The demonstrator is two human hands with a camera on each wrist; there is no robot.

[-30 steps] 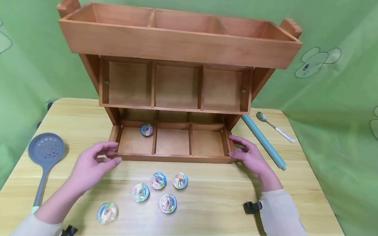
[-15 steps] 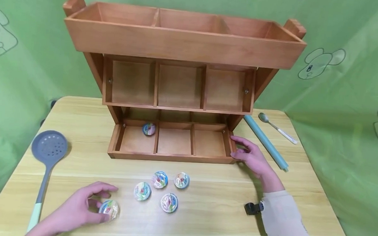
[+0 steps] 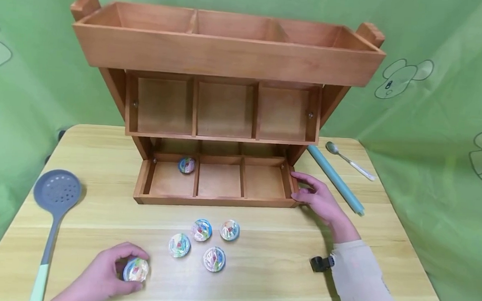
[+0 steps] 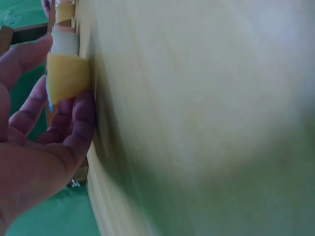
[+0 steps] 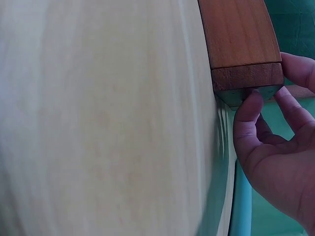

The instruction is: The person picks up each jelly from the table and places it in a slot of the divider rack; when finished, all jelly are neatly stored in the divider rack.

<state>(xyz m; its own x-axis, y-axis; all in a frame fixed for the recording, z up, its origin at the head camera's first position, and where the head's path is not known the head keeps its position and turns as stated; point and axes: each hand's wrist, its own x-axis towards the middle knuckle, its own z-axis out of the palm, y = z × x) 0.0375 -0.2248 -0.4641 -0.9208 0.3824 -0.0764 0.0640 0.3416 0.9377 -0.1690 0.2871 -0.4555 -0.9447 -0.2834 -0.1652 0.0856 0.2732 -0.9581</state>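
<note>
My left hand (image 3: pixel 105 270) is at the table's front left, its thumb and fingers around a small jelly cup (image 3: pixel 135 269) with a shiny printed lid. In the left wrist view this jelly cup (image 4: pixel 69 77) has a yellow body and stands on the table between the fingers. My right hand (image 3: pixel 322 200) grips the right end of the wooden tiered rack (image 3: pixel 218 202) at its lowest tray; the right wrist view has the thumb against the end face of the rack (image 5: pixel 246 76). Another jelly cup (image 3: pixel 187 165) sits in the lowest tray's left compartment.
Several more jelly cups, among them one pale cup (image 3: pixel 179 245), lie in front of the rack. A grey slotted skimmer (image 3: pixel 57 193) lies at the left. Right of the rack are a blue-green rod (image 3: pixel 337 180) and a metal spoon (image 3: pixel 348 161).
My left hand has come down and back from the lowest tray's left end to the nearest left jelly cup, and its fingers have closed around it. The right hand has stayed at the rack.
</note>
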